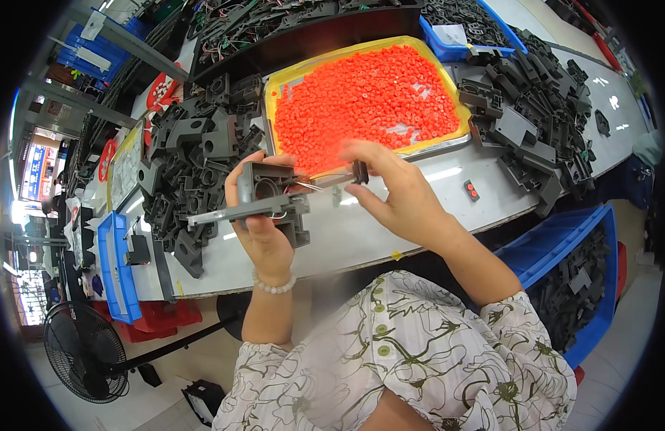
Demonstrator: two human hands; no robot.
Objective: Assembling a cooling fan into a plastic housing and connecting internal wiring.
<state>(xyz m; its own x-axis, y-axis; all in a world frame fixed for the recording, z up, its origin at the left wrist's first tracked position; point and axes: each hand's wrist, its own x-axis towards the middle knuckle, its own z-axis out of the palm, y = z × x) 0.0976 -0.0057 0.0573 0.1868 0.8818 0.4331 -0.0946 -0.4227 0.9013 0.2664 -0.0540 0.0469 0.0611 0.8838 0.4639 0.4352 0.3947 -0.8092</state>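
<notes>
My left hand (264, 241) is closed round a dark grey plastic housing (257, 188) with a round opening and a long flat arm sticking out to the left. Thin light wires (307, 185) run from the housing toward my right hand (401, 190). Between the thumb and fingers of that hand is a small black part (360, 172), pinched a short way to the right of the housing. Its details are too small to make out. Both hands are raised over the white table's front, just before a yellow-rimmed tray (462, 122) of small red plastic pieces (361, 93).
Grey plastic housings (192, 151) are heaped at left, more grey parts (530, 115) at right. A small dark block with red dots (472, 190) lies alone on the table (433, 190). Blue bins stand at the back (447, 52) and lower right (555, 244); a black fan (85, 352) stands lower left.
</notes>
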